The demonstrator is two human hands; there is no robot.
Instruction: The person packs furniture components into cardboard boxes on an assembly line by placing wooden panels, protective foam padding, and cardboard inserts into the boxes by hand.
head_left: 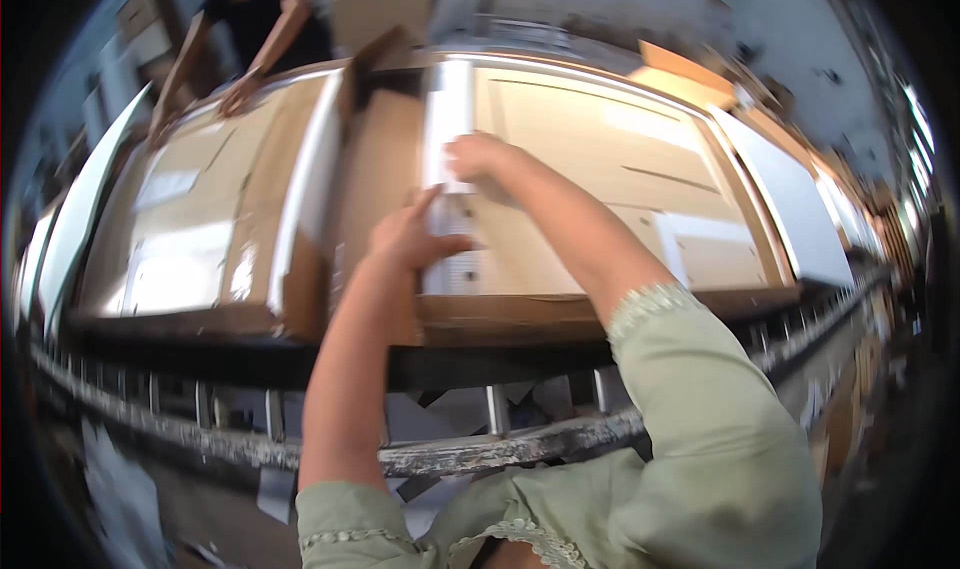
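Observation:
My left hand [402, 235] is at the left side of an open cardboard box [505, 311], thumb and forefinger spread apart over its edge. My right hand [474, 157] reaches farther in, its fingers curled down against a white strip [449, 114] along the box's left end; whatever they may pinch is hidden. Pale wood-coloured flat panels [570, 139] fill this box, with small dark holes near my left hand. A brown cardboard flap [378, 159] stands beside my left hand, between this box and the one to its left.
On the left lies another packed box [300, 279] with shiny wrapped panels; a co-worker in a dark top [265, 19] leans over it, hands on its far edge. Both boxes rest on a roller conveyor with a worn rail [520, 444]. A white board [780, 199] stands at the right.

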